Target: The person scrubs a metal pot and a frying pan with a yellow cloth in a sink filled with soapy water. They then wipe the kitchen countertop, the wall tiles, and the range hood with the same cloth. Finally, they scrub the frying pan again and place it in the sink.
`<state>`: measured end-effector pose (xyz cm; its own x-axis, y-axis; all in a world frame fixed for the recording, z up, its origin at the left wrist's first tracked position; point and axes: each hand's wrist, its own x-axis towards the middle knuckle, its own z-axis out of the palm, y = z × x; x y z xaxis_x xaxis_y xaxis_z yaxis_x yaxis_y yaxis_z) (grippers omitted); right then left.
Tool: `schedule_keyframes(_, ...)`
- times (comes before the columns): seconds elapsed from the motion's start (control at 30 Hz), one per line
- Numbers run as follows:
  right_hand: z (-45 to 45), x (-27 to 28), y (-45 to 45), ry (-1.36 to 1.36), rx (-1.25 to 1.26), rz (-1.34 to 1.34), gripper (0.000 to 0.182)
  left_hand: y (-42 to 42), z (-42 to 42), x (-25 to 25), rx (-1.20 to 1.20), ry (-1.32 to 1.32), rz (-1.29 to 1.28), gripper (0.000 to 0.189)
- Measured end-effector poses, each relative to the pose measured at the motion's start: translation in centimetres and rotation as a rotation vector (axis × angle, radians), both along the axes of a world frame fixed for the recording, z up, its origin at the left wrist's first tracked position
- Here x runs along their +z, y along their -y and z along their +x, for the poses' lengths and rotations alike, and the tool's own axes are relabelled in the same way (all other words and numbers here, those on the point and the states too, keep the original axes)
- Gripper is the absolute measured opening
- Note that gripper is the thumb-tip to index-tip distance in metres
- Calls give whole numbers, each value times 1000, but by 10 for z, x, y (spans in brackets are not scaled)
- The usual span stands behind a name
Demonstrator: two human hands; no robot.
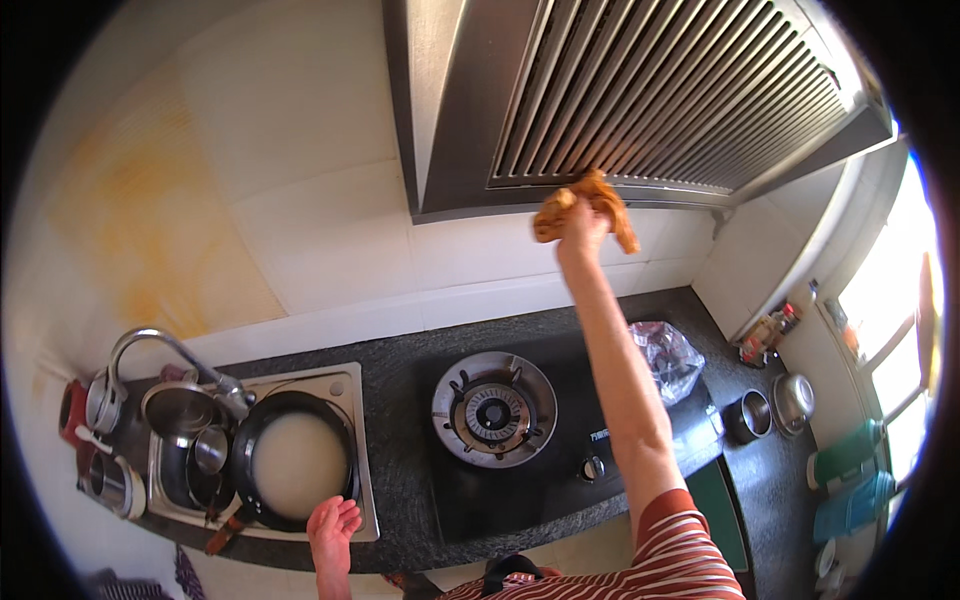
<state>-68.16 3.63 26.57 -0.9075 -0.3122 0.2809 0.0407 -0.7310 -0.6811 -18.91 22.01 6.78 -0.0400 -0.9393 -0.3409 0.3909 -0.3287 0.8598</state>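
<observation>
My right hand (583,229) is raised with an orange-brown cloth (616,217) bunched in its grip. The cloth touches the lower front edge of the metal range hood (457,165), just below its slatted grille. My left hand (334,525) is held low beside the sink, palm up with fingers slightly curled, holding nothing. Near it sits a black frying pan (244,450) with cloudy whitish liquid (300,456) in it, over the steel sink (366,480). Below my right arm lies the black gas hob (480,510) with a round burner (495,411).
A curved faucet (154,334) and several pots crowd the sink at the left. Right of the hob are a clear plastic bag (667,360), a small metal pot (750,417) and a metal bowl (793,397). Green (844,457) and blue (851,510) containers stand by the window.
</observation>
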Motion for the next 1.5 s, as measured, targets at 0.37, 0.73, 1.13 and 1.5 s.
schedule_keyframes(0.37, 219, -47, 21, -220, 617, 291, 29, 80, 64, 8, -314, -113, -71, 39)
schedule_keyframes(0.73, 463, -251, -31, -572, 1120, 1008, 29, 145, 126, -74, -245, -77, 160, 32)
schedule_keyframes(1.13, 472, -266, -11, -925, 1134, 1524, 40, 145, 155, -81, 44, 1083, -382, 38)
schedule_keyframes(1.5, 500, -303, -44, -1454, 661, 1252, 71, 142, 149, -110, -472, 1541, -668, 77)
